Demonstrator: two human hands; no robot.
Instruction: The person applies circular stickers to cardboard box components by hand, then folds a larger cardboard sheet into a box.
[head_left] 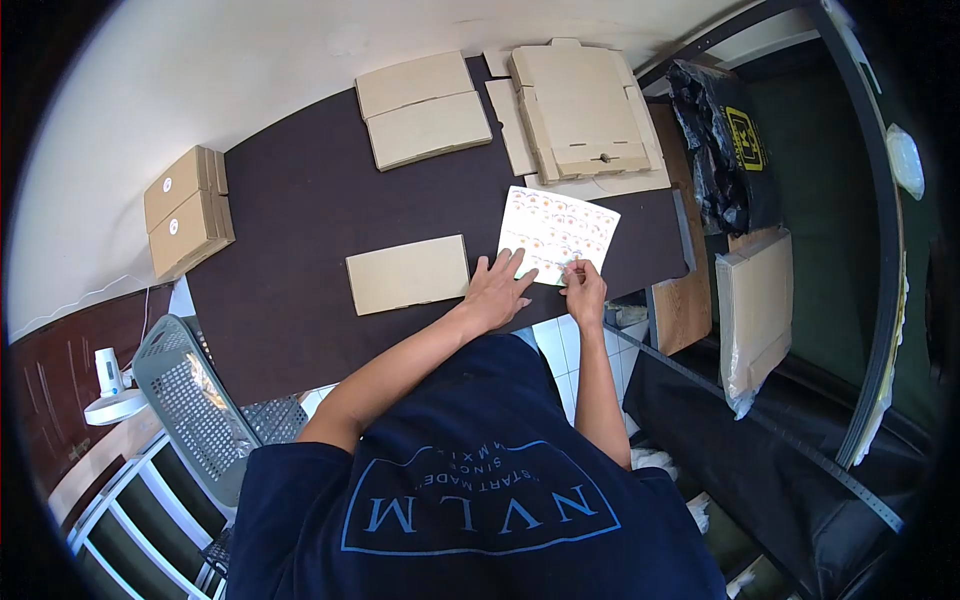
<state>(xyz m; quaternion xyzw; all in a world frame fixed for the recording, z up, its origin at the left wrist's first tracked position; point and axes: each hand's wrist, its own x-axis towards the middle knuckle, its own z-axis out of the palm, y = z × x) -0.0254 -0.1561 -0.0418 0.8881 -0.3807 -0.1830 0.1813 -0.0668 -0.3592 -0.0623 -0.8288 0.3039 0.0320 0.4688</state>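
A white sheet of small round printed stickers (560, 225) lies at a slant near the front edge of the dark table. My left hand (497, 290) rests on the sheet's lower left part with its fingers spread. At the sheet's lower right, my right hand (586, 290) has thumb and fingertips pinched together on it; whether a single sticker is lifted between them is too small to tell. Just left of my left hand lies a flat, closed brown cardboard box (408, 276), its right end close to my wrist.
Closed cardboard boxes (425, 125) lie at the table's back, beside a stack of larger flat cardboard (580, 110). Two boxes (188, 212) stand at the left end. A grey perforated chair (190, 400) is at left. To the right are a black plastic bag (720, 150) and wrapped cardboard (755, 315).
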